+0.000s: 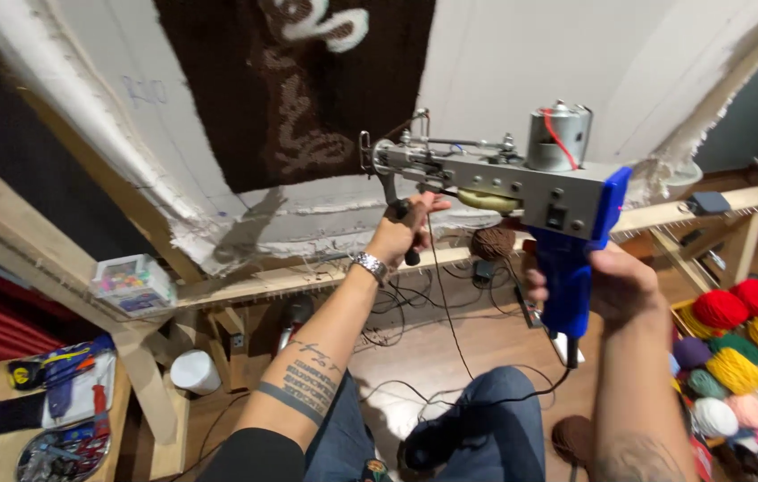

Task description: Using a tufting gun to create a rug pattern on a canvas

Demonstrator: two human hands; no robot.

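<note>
Centre frame: tufting gun point(521, 174) raised toward stretched backing cloth point(521, 62). Right hand point(606, 281) wraps its blue grip; left hand point(405, 228) clasps the front handle, steadying.

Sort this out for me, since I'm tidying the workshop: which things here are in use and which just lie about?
In use:
left hand gripping the black front handle
right hand on the grey-and-blue tufting gun
white stretched cloth with brown tufted patch

Lying about:
coloured yarn balls
clear plastic box
white cup
brown yarn ball
</note>
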